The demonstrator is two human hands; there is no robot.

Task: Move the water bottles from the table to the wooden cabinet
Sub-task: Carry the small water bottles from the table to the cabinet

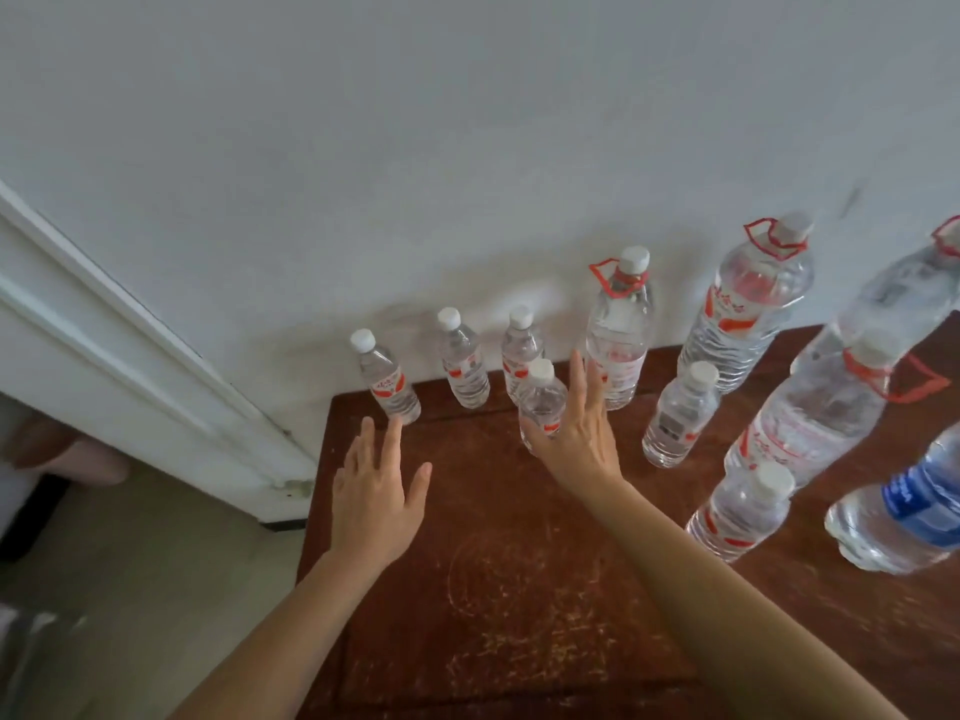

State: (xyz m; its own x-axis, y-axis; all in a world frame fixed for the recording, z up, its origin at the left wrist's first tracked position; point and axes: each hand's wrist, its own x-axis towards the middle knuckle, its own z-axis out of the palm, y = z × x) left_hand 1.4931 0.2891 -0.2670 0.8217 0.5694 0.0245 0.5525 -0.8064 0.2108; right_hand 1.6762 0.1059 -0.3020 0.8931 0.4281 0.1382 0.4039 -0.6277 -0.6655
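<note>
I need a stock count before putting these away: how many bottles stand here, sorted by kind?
Small red-label bottles: 6
Large bottles with red handles: 4
Blue-label bottle: 1
Total: 11

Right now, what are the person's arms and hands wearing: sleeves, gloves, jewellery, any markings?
Both are bare. The left hand and right hand show no gloves, rings or watch. The left forearm and right forearm run uncovered to the frame's bottom edge; no sleeve, tattoo or marking is in view.
</note>
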